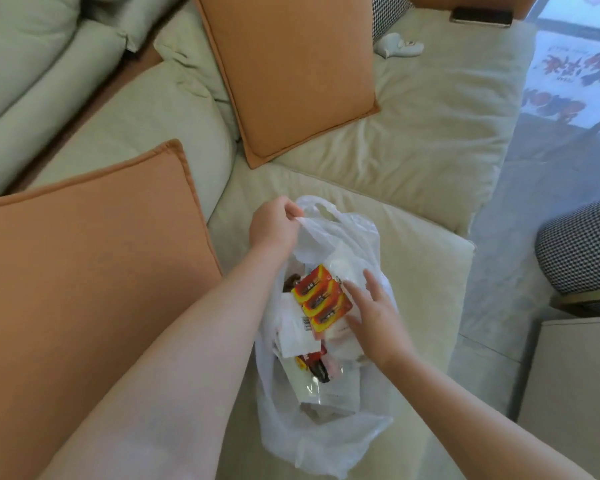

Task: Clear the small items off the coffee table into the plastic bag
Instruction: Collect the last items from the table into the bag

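Observation:
A thin white plastic bag lies on the pale sofa seat, its mouth held open. My left hand pinches the bag's handle and lifts it. Inside the bag sits a red and yellow strip of snack packets, on top of white packets and a red wrapper. My right hand is at the bag's right rim, fingers straight and spread, its fingertips touching the red and yellow strip.
Two orange cushions lean on the sofa to the left and behind the bag. A dark phone lies at the far back. A checked stool and the pale table corner stand at right.

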Motion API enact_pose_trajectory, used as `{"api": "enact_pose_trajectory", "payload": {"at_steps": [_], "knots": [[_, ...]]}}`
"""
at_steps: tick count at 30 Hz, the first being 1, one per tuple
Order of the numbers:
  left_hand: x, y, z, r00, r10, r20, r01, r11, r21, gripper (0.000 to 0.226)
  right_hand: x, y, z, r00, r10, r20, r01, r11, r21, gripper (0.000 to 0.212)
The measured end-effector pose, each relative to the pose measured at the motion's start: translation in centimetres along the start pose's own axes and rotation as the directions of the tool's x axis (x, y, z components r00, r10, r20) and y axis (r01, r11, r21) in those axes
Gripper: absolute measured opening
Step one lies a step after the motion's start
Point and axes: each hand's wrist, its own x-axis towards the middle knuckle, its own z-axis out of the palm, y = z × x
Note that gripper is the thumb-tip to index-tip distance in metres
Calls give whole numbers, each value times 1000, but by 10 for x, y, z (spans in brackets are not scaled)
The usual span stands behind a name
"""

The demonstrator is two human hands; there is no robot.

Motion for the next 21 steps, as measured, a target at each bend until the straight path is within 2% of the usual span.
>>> {"api": "enact_pose_trajectory", "payload": {"at_steps": [2, 4, 7, 9, 12, 15, 18, 21], "knots": [[-8, -5, -6, 999, -8, 40, 10, 999, -36, 11, 3, -2, -4, 992, -55, 112, 76, 978, -195, 60], [-22, -14, -1, 987, -22, 157, 30, 998, -50, 19, -2, -3, -7, 977, -55, 206, 130, 920, -370, 64], [-45, -25, 9, 963, -17, 268, 4, 999, 50, 45, -14, 2, -8, 962, 16, 271, 103, 904, -416, 61], [-60, -28, 13, 956, 5, 294, -36, 994, 101, 55, -23, 11, -7, 973, 50, 225, 50, 908, -417, 55], [-76, -32, 17, 955, 27, 296, -64, 991, 116, 53, -29, 31, -4, 981, 186, 57, -160, 938, -308, 49], [-79, -33, 21, 978, 36, 206, -64, 989, 134, 40, -26, 53, -6, 910, 410, 62, -402, 908, -115, 46], [-79, -28, 25, 995, 13, 100, -25, 993, 119, 32, -23, 66, -8, 910, 393, 127, -395, 919, -17, 30], [-81, -18, 27, 1000, -7, 0, 7, 993, 115, 24, -31, 69, -15, 965, 260, 47, -260, 965, 6, 40]]}}
